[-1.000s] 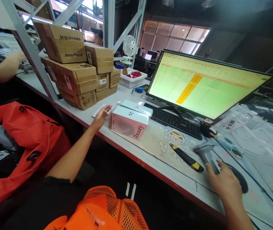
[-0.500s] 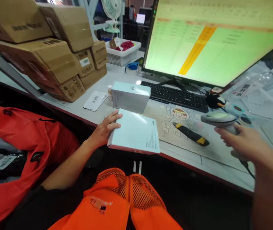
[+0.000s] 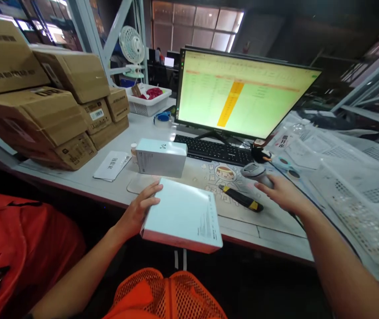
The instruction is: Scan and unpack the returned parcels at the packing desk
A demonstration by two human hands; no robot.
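Observation:
My left hand (image 3: pixel 144 208) grips the left edge of a flat pale-blue box (image 3: pixel 181 212), tilted at the desk's front edge, with small print on its right side. The thumb side rests on top; the fingers beneath are hidden. My right hand (image 3: pixel 284 192) is at the handle of a grey barcode scanner (image 3: pixel 254 170), low over the mat, its head pointing left. Part of the handle is hidden by the hand. Below the scanner, a black and yellow utility knife (image 3: pixel 241 198) lies on the mat. Behind the flat box stands a second pale box (image 3: pixel 161 159).
Stacked cardboard cartons (image 3: pixel 63 110) stand on the left, with white cards (image 3: pixel 111 165) nearby. A keyboard (image 3: pixel 214 149) lies before the monitor (image 3: pixel 239 97). White plastic baskets (image 3: pixel 358 204) are at right. A red bag (image 3: pixel 26 252) sits at lower left.
My right hand and the scanner have moved left and lower, closer to the mat and knife. My left hand still holds the flat box. The view has tilted up and turned right.

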